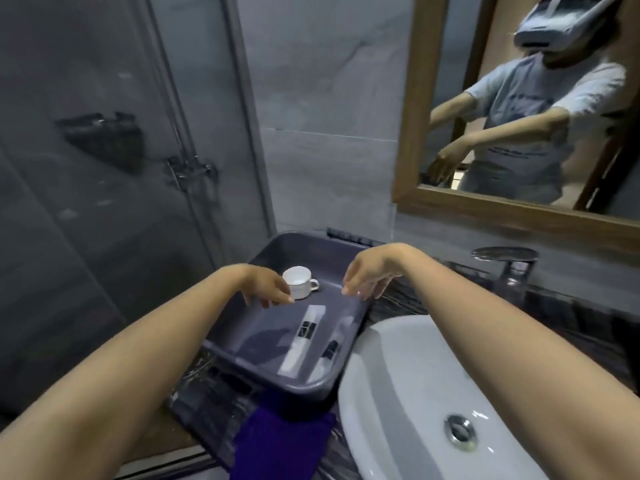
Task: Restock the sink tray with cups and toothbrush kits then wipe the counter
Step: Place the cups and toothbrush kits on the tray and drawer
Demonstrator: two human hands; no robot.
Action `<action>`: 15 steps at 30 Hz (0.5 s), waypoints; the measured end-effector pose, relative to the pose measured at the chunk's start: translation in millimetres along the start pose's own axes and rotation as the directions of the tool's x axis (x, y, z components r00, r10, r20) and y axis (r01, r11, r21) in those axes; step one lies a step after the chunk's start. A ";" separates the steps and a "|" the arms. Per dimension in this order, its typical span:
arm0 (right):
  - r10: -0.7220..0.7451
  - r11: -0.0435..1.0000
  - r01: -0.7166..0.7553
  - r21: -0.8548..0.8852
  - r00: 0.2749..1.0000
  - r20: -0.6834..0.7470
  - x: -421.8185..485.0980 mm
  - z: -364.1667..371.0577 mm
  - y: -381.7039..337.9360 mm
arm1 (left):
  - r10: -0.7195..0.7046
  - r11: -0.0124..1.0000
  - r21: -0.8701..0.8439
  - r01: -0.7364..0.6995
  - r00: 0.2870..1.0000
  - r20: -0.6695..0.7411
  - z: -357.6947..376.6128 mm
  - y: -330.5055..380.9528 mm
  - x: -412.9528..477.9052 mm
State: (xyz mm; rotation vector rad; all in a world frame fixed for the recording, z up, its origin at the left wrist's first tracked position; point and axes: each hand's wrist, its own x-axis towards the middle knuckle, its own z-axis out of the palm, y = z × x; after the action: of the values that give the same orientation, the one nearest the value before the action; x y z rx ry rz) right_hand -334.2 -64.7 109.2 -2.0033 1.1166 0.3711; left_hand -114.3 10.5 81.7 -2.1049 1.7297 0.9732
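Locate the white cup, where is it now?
Head view: the white cup stands upright in the far-left part of the dark tray, just beyond the left hand, with the toothbrush kit lying nearer the camera to its right.

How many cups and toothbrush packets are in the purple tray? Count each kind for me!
White cup: 1
Toothbrush kits: 2 (the second one is blurry)
Total: 3
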 end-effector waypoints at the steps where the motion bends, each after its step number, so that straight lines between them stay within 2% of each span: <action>1: -0.006 1.000 0.006 -0.011 1.000 -0.007 16.5 2.6 -6.3 | 0.000 1.000 -0.020 -0.001 1.000 -0.009 3.3 -12.1 10.1; 9: 0.027 0.999 -0.024 0.034 0.995 -0.094 140.2 26.5 -10.2 | 0.107 0.967 -0.224 -0.119 0.992 -0.066 54.3 -57.2 102.8; 15: 0.016 0.998 -0.032 -0.050 0.958 -0.288 206.7 40.5 -1.5 | 0.110 0.790 -0.587 -0.176 0.983 -0.147 76.9 -60.7 141.5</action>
State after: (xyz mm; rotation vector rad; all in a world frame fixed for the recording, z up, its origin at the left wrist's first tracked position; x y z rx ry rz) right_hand -210.7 -153.6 -36.4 -2.1409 1.3218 0.1244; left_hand -72.6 -38.6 -77.9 -2.4455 1.8217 1.6696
